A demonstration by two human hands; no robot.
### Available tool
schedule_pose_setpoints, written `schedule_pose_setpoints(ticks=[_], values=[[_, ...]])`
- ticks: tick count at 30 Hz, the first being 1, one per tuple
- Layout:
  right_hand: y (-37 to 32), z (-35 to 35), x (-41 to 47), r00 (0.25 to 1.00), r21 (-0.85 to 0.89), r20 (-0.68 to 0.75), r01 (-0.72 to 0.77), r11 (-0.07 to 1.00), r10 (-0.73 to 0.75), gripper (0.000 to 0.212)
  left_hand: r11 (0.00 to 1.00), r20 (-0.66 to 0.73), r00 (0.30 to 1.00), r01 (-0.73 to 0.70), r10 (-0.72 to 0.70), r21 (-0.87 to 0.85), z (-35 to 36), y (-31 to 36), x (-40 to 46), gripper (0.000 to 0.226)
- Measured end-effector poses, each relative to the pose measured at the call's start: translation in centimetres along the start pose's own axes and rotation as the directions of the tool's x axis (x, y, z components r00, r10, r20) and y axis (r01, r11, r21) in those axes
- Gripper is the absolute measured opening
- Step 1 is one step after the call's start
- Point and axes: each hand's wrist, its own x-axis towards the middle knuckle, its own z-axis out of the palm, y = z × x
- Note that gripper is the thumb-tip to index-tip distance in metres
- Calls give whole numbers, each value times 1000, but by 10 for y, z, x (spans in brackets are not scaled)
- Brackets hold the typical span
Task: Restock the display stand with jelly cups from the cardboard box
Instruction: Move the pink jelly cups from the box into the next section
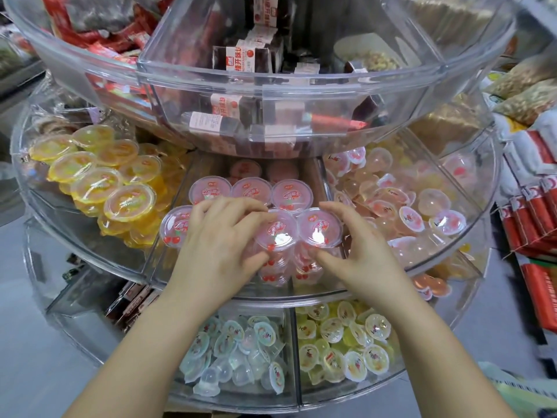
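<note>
Forearms reach up from the bottom edge of my head view, both hands working the middle tier of the clear stand [470,236]. My left hand [223,245] curls over a stack of pink cherry cups [275,236] in the centre bin, fingers on the top lid and thumb low on the stack's side; my right hand [358,251] sits half open just beside the neighbouring stack [320,227], thumb against its near side, though I cannot tell whether it truly grips. More pink cups fill the bin behind, yellow cups [99,176] lie in the left bin, and loose small jellies [401,206] in the right. No cardboard box is in view. As I judge it, the stacks stand tall near the front wall: a nudge could topple one forward or shed its top cup.
</note>
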Motion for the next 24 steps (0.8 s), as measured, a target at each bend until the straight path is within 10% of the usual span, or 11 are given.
schedule_pose_setpoints(ticks=[24], values=[[1, 5, -5, 998, 31, -69, 16, 999, -13, 72, 997, -43, 998, 51, -53, -65, -3, 2, -5, 48]])
